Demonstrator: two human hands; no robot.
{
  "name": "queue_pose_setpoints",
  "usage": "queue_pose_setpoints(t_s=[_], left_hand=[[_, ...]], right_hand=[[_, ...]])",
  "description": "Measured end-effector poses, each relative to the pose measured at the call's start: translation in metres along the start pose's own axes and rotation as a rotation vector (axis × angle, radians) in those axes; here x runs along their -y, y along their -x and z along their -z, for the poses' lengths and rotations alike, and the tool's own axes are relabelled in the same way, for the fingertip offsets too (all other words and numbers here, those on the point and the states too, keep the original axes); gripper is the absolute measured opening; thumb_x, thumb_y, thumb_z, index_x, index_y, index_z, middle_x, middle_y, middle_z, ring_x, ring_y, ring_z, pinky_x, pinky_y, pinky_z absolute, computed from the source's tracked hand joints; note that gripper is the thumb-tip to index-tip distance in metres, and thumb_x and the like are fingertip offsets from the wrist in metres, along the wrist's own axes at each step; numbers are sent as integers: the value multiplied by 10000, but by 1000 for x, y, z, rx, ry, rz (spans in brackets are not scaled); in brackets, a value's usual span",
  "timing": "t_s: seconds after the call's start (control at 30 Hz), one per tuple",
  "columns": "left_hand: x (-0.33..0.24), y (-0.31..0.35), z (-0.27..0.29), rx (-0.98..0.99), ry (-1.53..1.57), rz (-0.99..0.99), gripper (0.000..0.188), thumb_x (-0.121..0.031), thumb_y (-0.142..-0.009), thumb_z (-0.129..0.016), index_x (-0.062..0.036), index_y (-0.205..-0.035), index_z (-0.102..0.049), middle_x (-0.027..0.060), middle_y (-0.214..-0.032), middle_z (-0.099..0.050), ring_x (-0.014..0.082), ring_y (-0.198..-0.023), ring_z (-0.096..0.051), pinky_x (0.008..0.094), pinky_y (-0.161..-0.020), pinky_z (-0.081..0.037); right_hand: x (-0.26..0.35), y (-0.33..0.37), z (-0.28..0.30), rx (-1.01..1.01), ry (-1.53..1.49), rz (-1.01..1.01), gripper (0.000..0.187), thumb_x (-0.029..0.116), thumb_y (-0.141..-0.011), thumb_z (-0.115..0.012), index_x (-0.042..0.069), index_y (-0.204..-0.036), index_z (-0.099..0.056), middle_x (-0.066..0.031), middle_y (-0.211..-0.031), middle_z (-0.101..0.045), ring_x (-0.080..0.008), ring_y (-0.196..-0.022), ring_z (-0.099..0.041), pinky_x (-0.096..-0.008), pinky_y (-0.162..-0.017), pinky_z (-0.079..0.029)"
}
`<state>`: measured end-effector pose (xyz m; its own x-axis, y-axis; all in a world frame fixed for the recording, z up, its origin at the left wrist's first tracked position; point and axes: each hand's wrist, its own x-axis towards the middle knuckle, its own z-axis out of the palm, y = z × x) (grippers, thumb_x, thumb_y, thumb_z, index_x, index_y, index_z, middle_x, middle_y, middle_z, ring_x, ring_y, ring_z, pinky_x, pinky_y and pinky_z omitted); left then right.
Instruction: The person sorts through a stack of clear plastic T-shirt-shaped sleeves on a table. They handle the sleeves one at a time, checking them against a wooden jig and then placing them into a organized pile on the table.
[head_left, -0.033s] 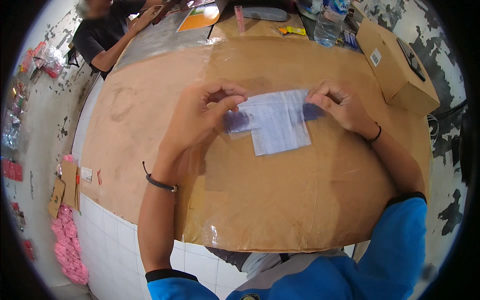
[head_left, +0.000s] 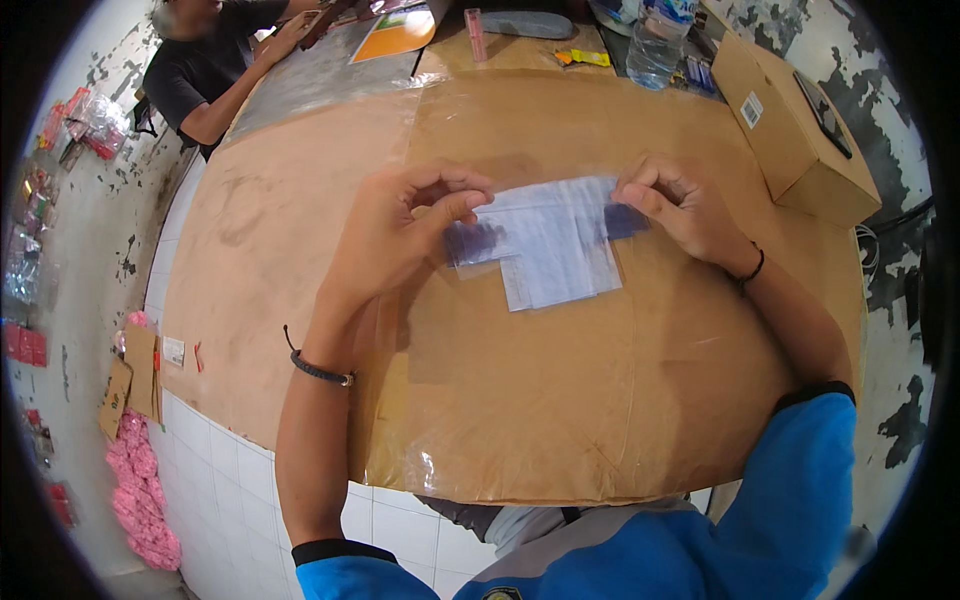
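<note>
My left hand (head_left: 415,215) has its thumb and forefinger pinched on the upper left edge of a clear plastic sleeve (head_left: 480,262). At the sleeve's upper right, my right hand (head_left: 680,205) pinches with bent fingers. A whitish folded sheet (head_left: 560,245) lies in or against the plastic; which of the two I cannot tell. Dark blue-purple strips (head_left: 627,222) show on both sides of the sheet. The sheet's lower part hangs toward me over the brown table covering.
A cardboard box (head_left: 760,125) with a dark phone (head_left: 822,115) on top stands at right. At the back are a water bottle (head_left: 657,50), a pink tube (head_left: 475,35) and a yellow wrapper (head_left: 590,58). Another person (head_left: 215,80) sits at the far left of the brown-covered table (head_left: 520,420).
</note>
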<state>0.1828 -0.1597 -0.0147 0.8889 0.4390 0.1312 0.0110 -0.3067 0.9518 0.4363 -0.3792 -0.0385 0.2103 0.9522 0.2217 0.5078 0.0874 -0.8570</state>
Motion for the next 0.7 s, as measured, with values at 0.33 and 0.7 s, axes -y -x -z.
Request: queue_pose_setpoints(t_s=[0.33, 0.7], left_hand=[[-5, 3, -5, 12, -48, 90, 146, -60, -999, -652, 13, -1117, -697, 99, -1029, -748, 118, -795, -674, 260, -681, -548], [-21, 10, -36, -28, -134, 140, 244, -119, -947, -757, -4, -1161, -737, 67, -894, -768, 59, -685, -634, 216, -623, -529]], right_hand=[[7, -6, -2, 50, -58, 41, 393, 152, -973, -733, 3, -1318, -616, -47, -970, -723, -103, -923, -653, -273, -837, -511], [12, -8, -3, 89, -44, 65, 376, 146, -916, -805, 23, -1249, -682, -45, -936, -745, -92, -868, -656, -262, -773, -513]])
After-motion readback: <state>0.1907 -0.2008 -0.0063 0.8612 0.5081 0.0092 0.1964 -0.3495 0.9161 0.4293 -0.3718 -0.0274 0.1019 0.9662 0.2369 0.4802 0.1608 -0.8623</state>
